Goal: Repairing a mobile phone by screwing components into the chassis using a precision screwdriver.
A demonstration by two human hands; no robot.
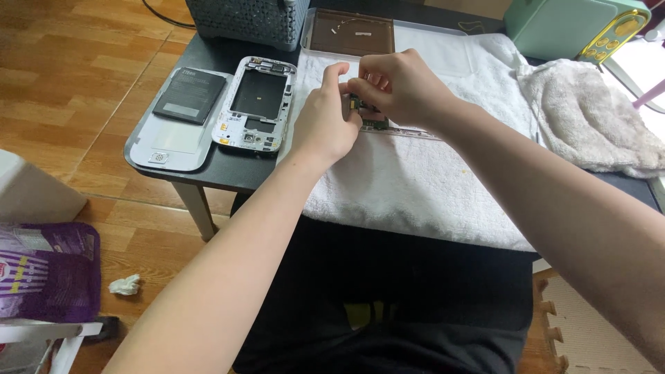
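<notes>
Phone frame (256,104) found stripped, battery (189,95) removed; small circuit board (370,119) pinched by left hand (325,121) and right hand (402,86); reassembly outstanding.

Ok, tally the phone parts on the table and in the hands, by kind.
Battery: 1
Back cover: 1
Middle frame: 1
Circuit board, held between left hand and right hand: 1
Total: 4
</notes>
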